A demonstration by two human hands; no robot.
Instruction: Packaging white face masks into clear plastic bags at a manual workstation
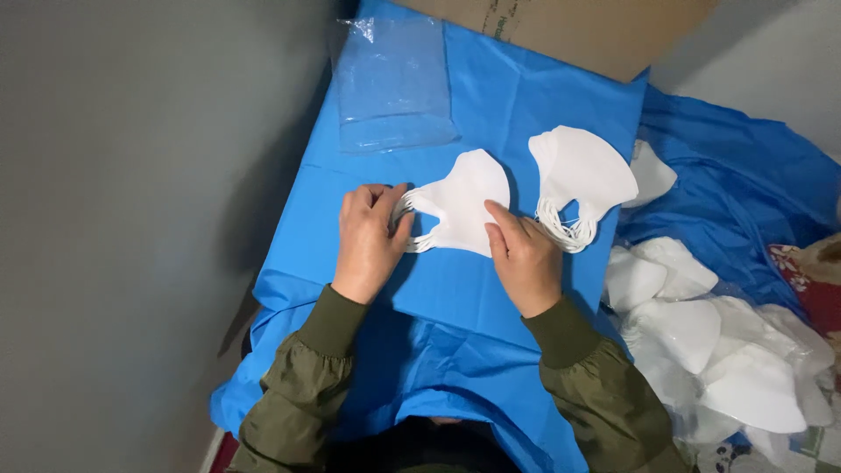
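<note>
On the blue counter point(491, 105), the left hand point(368, 241) pinches the mask stack's point(464, 206) ear loops; the right hand point(524, 258) presses half-open fingers on its edge.

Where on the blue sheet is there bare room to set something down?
Bare blue sheet lies between the clear plastic bag and brown cardboard box, and near the wrists. Crowded: centre, two white mask stacks; right, packed mask pile.

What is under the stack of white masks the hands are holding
A blue sheet lies under the stack of white masks, spread flat there. The left hand grips the ear loops and the right hand presses its edge. What the sheet covers is hidden.
</note>
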